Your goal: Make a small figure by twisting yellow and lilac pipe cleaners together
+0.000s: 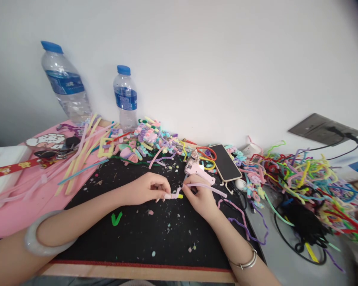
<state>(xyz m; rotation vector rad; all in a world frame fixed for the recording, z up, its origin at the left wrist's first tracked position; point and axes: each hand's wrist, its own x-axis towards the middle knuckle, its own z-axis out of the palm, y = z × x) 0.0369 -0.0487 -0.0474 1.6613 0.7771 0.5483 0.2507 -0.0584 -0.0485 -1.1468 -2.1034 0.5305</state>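
Observation:
Over the black mat (131, 242), my left hand (147, 188) pinches the wound end of a lilac pipe cleaner (209, 187) between thumb and fingertips. A small yellow piece (180, 196) shows at that end. My right hand (199, 198) is closed on the same pipe cleaner a little to the right, and its long loose end sticks out past the knuckles. Just behind my right hand lies a pale pink glue gun (198, 171). A bent green pipe cleaner piece (116, 219) rests on the mat in front of my left forearm.
Two water bottles (125, 99) stand by the wall. Bundled pastel pipe cleaners (149, 137) and a phone (225, 162) line the back. Yellow strips (80, 157) lie on a pink surface at left. Tangled coloured pipe cleaners (310, 174) and a black cable (282, 234) are at right.

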